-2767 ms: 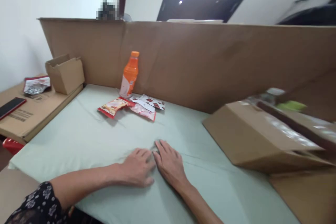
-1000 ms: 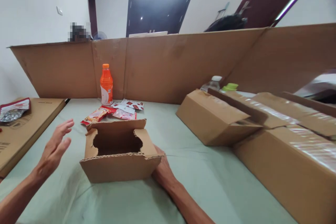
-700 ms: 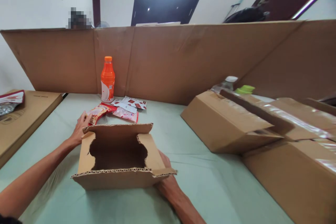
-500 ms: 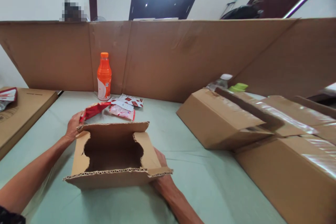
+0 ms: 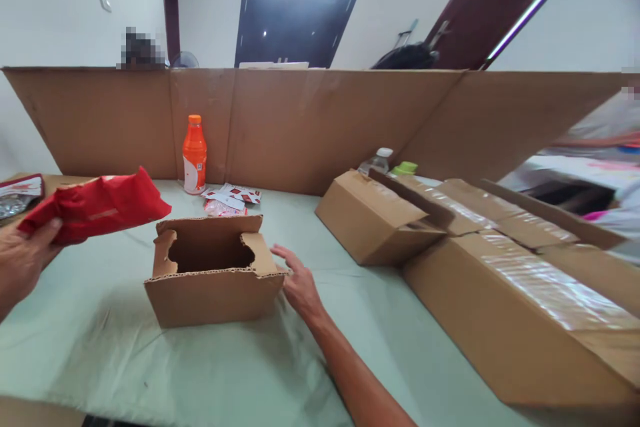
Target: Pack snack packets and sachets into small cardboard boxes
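Lifting seems in hand: the left fingers (image 5: 46,235) grasp the red packet (image 5: 107,207), the right fingers (image 5: 286,255) are released beside the small box (image 5: 215,299), and the next move probably needs a steady hold.

No wording can be read. The orange plastic bottle (image 5: 194,150) carries a small square code (image 5: 199,166), too tiny to make out; the red packet (image 5: 107,205) shows a faint pale print, the white sachet (image 5: 243,193) illegible marks.

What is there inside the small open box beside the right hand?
In the small box, only shaded inner walls show. The front wall hides the bottom, so I cannot tell whether something lies there. The left hand holds the red packet outside.
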Demonstrator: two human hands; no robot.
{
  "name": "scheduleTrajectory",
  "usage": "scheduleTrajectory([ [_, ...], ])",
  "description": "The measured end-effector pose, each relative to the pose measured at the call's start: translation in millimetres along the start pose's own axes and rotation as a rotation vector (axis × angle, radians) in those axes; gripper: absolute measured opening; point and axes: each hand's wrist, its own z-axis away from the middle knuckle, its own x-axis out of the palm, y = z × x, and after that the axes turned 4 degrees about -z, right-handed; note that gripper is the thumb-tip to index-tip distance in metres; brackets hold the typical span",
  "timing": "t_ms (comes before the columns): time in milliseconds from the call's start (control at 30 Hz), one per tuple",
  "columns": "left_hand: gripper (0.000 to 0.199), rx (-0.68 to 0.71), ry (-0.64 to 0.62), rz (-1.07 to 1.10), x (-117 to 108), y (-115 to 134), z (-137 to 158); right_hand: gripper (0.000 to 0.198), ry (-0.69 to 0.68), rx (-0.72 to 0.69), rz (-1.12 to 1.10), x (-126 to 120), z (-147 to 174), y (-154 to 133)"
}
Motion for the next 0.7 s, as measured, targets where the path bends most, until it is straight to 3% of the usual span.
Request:
scheduleTrajectory([
  [100,0.027,0.171,0.052,-0.04,-3.5,43.6,14.5,0.047,0.105,-0.034,-0.166,-42.6,-8.7,-44.0],
  [167,0.027,0.291,0.038,-0.037,7.4,72.9,25.2,0.048,0.189,-0.158,-0.287,-80.1,-10.7,-90.5],
  [300,0.024,0.664,-0.243,0.011,46.9,118.9,45.1,0.067,0.202,-0.492,-0.139,-145.9,-19.0,-187.2],
  [367,0.029,0.838,-0.369,0.03,68.0,132.5,54.1,0.073,0.081,-0.551,0.044,-161.5,-29.7,-218.1],
  [433,0.032,0.942,-0.411,0.035,85.4,138.8,61.2,0.058,-0.154,-0.53,0.2,-164.4,-42.3,-232.8],
  [500,0.034,1.021,-0.442,0.006,95.9,137.8,64.5,0.029,-0.404,-0.442,0.3,-159.1,-52.0,-234.6],
  [567,0.033,1.022,-0.438,-0.031,96.9,131.4,63.4,0.013,-0.518,-0.329,0.318,-151.5,-55.9,-228.6],
  [633,0.037,0.963,-0.372,-0.037,89.0,122.3,59.5,0.016,-0.423,-0.249,0.219,-145.8,-56.0,-218.4],
  [700,0.052,0.871,-0.304,-0.049,76.8,113.1,55.5,0.017,-0.213,-0.195,0.023,-141.6,-56.7,-206.7],
])
